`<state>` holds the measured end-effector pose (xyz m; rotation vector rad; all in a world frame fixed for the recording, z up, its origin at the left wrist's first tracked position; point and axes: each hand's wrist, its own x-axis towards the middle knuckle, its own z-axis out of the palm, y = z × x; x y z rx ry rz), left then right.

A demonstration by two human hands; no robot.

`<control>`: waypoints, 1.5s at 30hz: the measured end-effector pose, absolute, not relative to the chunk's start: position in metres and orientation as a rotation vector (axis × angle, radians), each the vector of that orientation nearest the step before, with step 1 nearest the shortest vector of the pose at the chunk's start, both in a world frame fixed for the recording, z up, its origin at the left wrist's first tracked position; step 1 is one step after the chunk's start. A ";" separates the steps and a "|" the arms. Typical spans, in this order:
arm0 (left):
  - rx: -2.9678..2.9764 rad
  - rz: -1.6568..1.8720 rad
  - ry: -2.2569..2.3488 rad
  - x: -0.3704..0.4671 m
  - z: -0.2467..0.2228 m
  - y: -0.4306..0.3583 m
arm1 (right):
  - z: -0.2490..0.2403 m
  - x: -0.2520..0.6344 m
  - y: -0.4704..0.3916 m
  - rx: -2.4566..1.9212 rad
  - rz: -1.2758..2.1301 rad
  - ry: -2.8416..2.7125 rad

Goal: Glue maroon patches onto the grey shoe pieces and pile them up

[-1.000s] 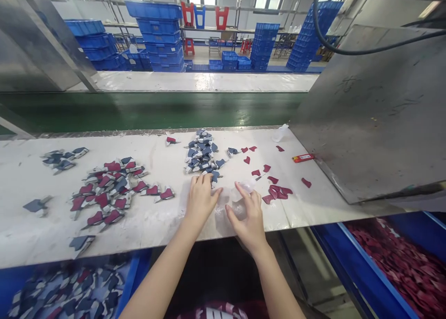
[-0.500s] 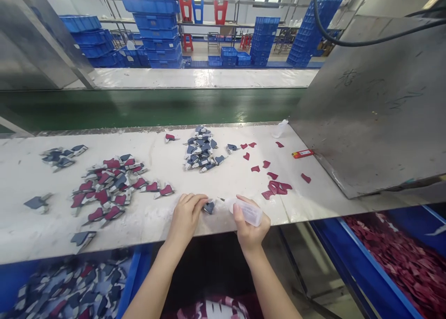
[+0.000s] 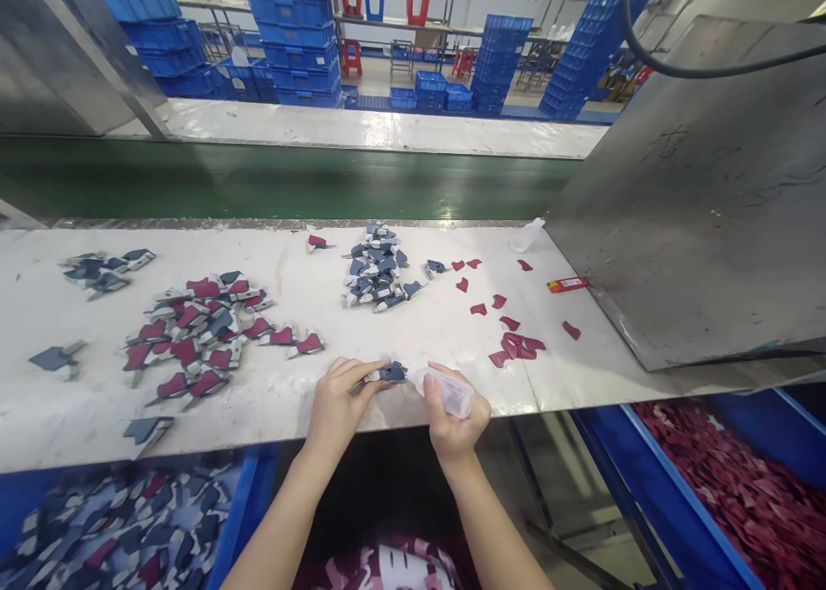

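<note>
Between the thumb and fingers of my left hand (image 3: 339,401) is a small blue-grey and white plastic part (image 3: 392,371), just above the table near its front edge. My right hand (image 3: 461,431) is wrapped round a translucent squeeze bottle (image 3: 457,397), tilted with its nozzle pointing left. The nozzle end is right beside the part; whether they touch I cannot tell. Beyond my hands lies a heap of blue-grey and white parts (image 3: 379,270). Flat dark-red pieces (image 3: 520,347) are scattered to the right. On the left is a heap of similar parts with red faces (image 3: 187,336).
A metal panel (image 3: 723,203) bounds the table (image 3: 426,332) on the right, with a red-yellow packet (image 3: 568,285) and another translucent bottle (image 3: 527,235) near it. Blue bins hold parts (image 3: 122,521) below left and red pieces (image 3: 729,487) below right. A green belt (image 3: 290,177) runs behind.
My left hand has turned the part, so it now points right toward the bottle. The bottle has moved slightly left, bringing its nozzle up to the part. The camera view has tilted down a little.
</note>
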<state>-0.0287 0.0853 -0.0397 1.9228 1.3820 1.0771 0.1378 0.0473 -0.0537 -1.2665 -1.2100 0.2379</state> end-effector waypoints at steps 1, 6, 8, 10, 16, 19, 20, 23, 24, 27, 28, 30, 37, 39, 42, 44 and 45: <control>1.923 1.075 1.381 -0.029 -0.040 0.085 | -0.054 0.138 0.047 -1.275 0.240 -1.210; 1.952 1.093 1.369 -0.030 -0.042 0.085 | -0.053 0.137 0.047 -1.282 0.245 -1.216; 1.967 1.101 1.359 -0.030 -0.043 0.085 | -0.053 0.137 0.047 -1.282 0.244 -1.222; 1.978 1.108 1.351 -0.030 -0.044 0.084 | -0.055 0.137 0.047 -1.292 0.227 -1.217; 2.008 1.143 1.347 -0.029 -0.046 0.083 | -0.057 0.138 0.046 -1.313 0.177 -1.182; 2.020 1.143 1.354 -0.029 -0.046 0.083 | -0.057 0.138 0.045 -1.305 0.181 -1.163; 2.022 1.144 1.357 -0.028 -0.047 0.083 | -0.057 0.138 0.044 -1.306 0.182 -1.159; 2.019 1.152 1.365 -0.028 -0.047 0.083 | -0.058 0.139 0.042 -1.301 0.184 -1.138; 2.015 1.152 1.369 -0.028 -0.048 0.083 | -0.059 0.139 0.042 -1.294 0.190 -1.126; 2.011 1.152 1.381 -0.027 -0.049 0.083 | -0.060 0.139 0.041 -1.262 0.224 -1.099; 2.013 1.151 1.384 -0.028 -0.049 0.083 | -0.060 0.139 0.041 -1.252 0.233 -1.095; 2.013 1.152 1.389 -0.028 -0.049 0.083 | -0.061 0.139 0.041 -1.240 0.242 -1.093; 2.027 1.167 1.377 -0.027 -0.049 0.083 | -0.060 0.138 0.042 -1.259 0.254 -1.103; 2.033 1.175 1.363 -0.027 -0.048 0.084 | -0.058 0.136 0.042 -1.268 0.270 -1.119; 2.026 1.170 1.356 -0.027 -0.047 0.084 | -0.055 0.132 0.044 -1.277 0.292 -1.148; 2.014 1.162 1.359 -0.028 -0.047 0.083 | -0.053 0.129 0.045 -1.275 0.302 -1.166; 2.009 1.159 1.360 -0.028 -0.047 0.083 | -0.053 0.128 0.046 -1.273 0.309 -1.173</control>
